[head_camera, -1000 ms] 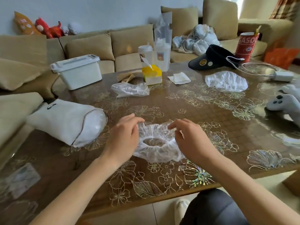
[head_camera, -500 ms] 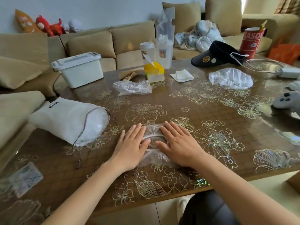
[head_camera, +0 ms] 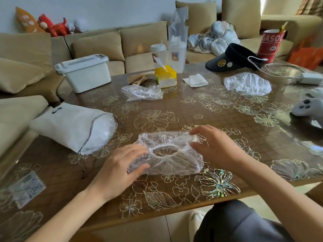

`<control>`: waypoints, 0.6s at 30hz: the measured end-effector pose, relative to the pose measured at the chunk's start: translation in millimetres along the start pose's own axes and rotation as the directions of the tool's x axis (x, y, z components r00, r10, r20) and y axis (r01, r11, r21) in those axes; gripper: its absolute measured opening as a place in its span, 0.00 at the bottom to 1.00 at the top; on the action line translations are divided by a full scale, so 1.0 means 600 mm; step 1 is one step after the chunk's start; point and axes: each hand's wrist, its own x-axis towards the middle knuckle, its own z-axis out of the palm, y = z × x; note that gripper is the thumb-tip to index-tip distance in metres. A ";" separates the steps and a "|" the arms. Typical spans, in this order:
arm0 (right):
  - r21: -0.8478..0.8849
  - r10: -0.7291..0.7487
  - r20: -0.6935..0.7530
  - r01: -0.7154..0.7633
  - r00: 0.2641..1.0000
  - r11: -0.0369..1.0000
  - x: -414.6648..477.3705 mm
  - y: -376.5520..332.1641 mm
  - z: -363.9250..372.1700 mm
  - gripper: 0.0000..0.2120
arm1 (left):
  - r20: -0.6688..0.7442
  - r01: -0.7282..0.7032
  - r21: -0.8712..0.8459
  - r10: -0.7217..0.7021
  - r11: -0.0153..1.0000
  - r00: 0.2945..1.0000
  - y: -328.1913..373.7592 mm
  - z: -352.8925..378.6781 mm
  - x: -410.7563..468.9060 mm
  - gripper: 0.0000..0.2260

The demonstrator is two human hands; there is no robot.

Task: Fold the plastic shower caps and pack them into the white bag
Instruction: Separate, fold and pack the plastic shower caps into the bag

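Head view: left hand [head_camera: 120,165] and right hand [head_camera: 216,147], palms down, apparently pinch shower cap [head_camera: 174,165] at opposite edges.

Brown worktop [head_camera: 192,112] patterned with gold flower outlines; clear shower cap [head_camera: 174,165]; white drawstring bag [head_camera: 66,126]; yellow tissue box [head_camera: 166,76]; black visor [head_camera: 234,58]; red cup [head_camera: 271,44].

The red cylindrical cup [head_camera: 271,44] at the table's far right carries "GASOL" in large white letters, cut off at its edge, and "95" on a small round badge beneath. The dark logo on the white fabric drawstring bag [head_camera: 70,126] and the round badges on the black visor [head_camera: 234,57] are too small to read.
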 end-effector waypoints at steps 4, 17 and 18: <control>0.054 -0.071 0.354 0.055 0.933 0.997 -0.023 -0.041 0.007 0.22 | 0.129 -0.010 -0.043 0.016 0.999 0.992 0.001 -0.012 -0.018 0.25; -0.096 -0.047 0.188 0.066 0.981 0.993 -0.012 -0.025 0.041 0.16 | -0.011 0.183 -0.223 -0.190 0.957 0.982 -0.003 -0.010 0.027 0.04; -0.058 -0.052 0.126 0.060 0.991 0.997 -0.010 -0.022 0.041 0.10 | -0.003 0.197 -0.256 -0.204 0.946 0.979 -0.001 -0.011 0.030 0.03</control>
